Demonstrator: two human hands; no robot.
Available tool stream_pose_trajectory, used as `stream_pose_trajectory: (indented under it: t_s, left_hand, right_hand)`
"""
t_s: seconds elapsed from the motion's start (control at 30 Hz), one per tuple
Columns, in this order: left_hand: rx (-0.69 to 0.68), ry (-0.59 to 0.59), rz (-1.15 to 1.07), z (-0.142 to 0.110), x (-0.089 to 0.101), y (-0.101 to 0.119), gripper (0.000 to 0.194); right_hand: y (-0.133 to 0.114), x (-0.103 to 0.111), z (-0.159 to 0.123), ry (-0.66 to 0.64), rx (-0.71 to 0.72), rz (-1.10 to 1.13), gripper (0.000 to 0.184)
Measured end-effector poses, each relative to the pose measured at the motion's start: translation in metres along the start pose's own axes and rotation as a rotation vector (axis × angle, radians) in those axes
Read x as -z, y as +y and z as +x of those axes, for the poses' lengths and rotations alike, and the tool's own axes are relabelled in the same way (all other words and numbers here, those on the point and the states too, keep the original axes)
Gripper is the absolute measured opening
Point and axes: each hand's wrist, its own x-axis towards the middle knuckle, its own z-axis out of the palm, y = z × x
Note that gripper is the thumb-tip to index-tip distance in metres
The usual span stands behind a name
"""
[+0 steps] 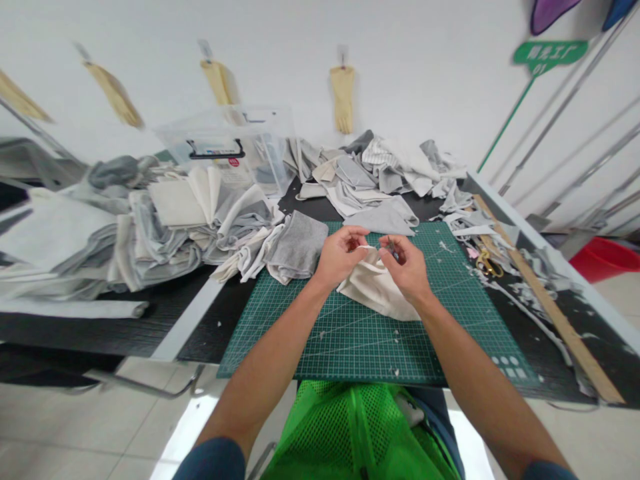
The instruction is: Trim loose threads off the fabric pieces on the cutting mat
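Observation:
A cream piece of cloth (377,290) lies bunched on the green cutting mat (320,353). My left hand (343,253) pinches its raised upper edge between thumb and fingers. Just to the right, my right hand (406,267) is closed at the same edge, close to the left fingertips. A small dark metal tool (391,245) shows among the right fingers; its exact kind is too small to make out. Left of my hands, a folded grey cloth (299,245) overlaps the mat's edge.
Piled fabric pieces (170,213) cover the table's left side, with more scraps (375,170) at the back. Behind stands a clear plastic box (273,153). On the right lie gold-handled scissors (487,265), a long wooden ruler (555,307) and cloth trimmings. A red bucket (603,259) stands beyond.

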Motion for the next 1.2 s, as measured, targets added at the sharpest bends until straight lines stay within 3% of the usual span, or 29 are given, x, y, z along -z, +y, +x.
stream_pose_trajectory:
  t_s: [0.17,0.33,0.47,0.7,0.97,1.2]
  left_hand:
    - [-0.014,-0.019,0.025,-0.0020,-0.0022,0.0008,0.032]
    - [0.022,-0.056,0.093,-0.0031,0.0008,0.0007,0.029]
    - [0.033,-0.078,0.169,-0.0021,0.0044,0.0006,0.015]
    - [-0.017,-0.028,0.221,-0.0006,0.0061,-0.0030,0.014]
    - [-0.059,0.021,0.234,0.0011,0.0073,-0.0080,0.011]
    - [-0.021,0.001,0.158,0.0000,0.0045,-0.0030,0.013]
  right_hand:
    - [0.0000,-0.0045,-0.0010,-0.065,-0.001,-0.005,0.025]
    - [-0.0028,-0.0055,-0.0021,-0.012,0.025,-0.025,0.022]
    - [-0.0042,-0.0046,-0.0024,0.000,0.037,-0.028,0.021]
    - [-0.0022,-0.0051,-0.0023,0.012,0.025,-0.010,0.020]
    - [-0.0059,0.0017,-0.0057,-0.148,-0.048,0.289,0.034]
    - [-0.0029,0.0006,-0.0037,-0.102,0.017,0.110,0.031]
